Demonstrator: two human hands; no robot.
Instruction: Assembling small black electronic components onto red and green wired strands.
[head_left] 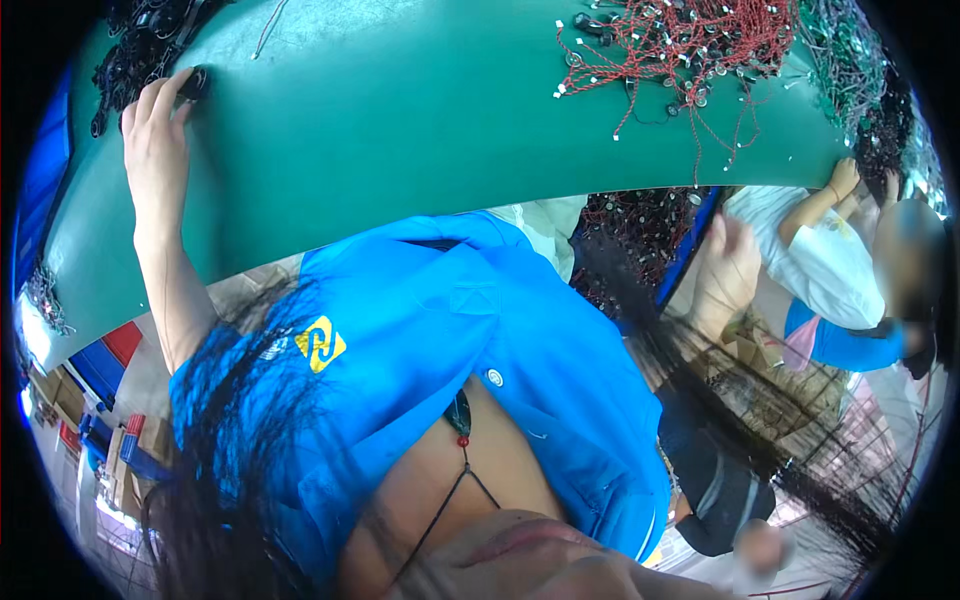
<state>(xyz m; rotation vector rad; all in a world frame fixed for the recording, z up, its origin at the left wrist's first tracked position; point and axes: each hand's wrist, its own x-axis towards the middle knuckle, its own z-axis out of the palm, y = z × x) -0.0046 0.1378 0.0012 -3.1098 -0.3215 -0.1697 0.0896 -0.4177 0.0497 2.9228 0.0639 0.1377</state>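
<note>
While in left fingers (176, 84), one black part (197, 84).

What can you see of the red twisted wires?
The heap of red twisted wires lies tangled on the green tabletop, upper right, cut off by the picture's top edge. Small white connectors tip several strands; round discs and black parts show among them. A few strands trail toward the near edge. Green wires lie along its right side.

Small black rounded part (199, 84), touching left hand (155, 132), beside dark heap (140, 42)
</note>
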